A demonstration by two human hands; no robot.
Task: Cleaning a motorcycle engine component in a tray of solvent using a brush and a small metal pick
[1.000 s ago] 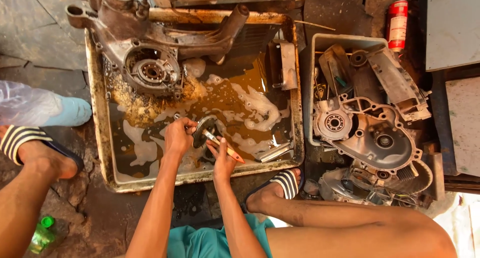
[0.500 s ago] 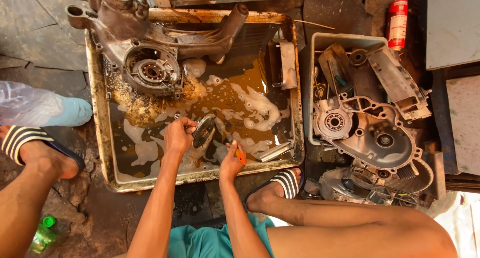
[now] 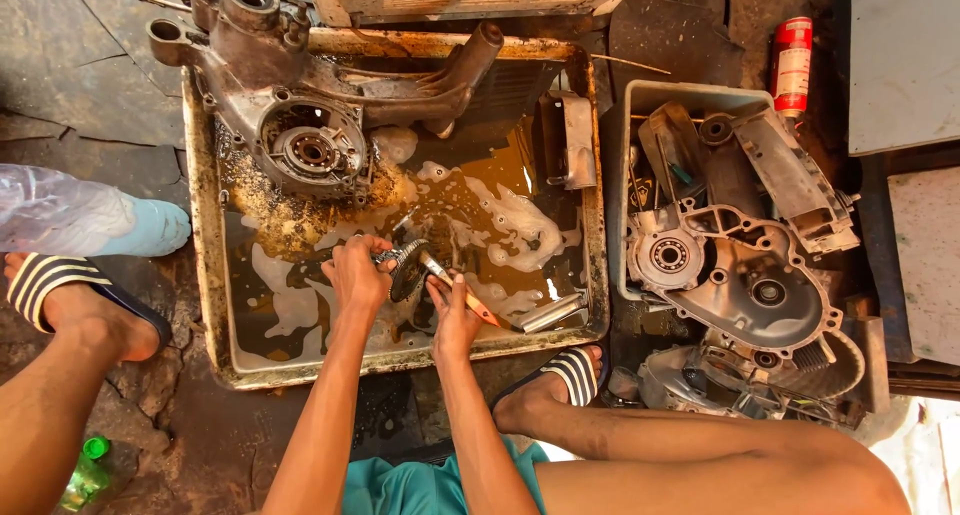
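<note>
My left hand [image 3: 358, 272] grips a dark toothed gear [image 3: 407, 265] over the brown soapy liquid in a rusty metal wash tray [image 3: 205, 275]. My right hand [image 3: 455, 313] holds an orange-handled brush [image 3: 462, 296] with its head against the gear. Both hands sit near the tray's front edge. A large engine casing [image 3: 300, 115] lies in the tray's back left corner.
A grey bin [image 3: 640, 100] at the right holds several engine covers and casings [image 3: 735, 275]. A red spray can [image 3: 792, 63] stands behind it. My sandalled feet [image 3: 70, 300] [image 3: 555, 380] rest on the dirty ground beside the tray. A green bottle [image 3: 85, 470] lies at lower left.
My right hand drew back toward the tray's front edge, then returned and set the brush against the gear. My left hand kept hold of the gear.
</note>
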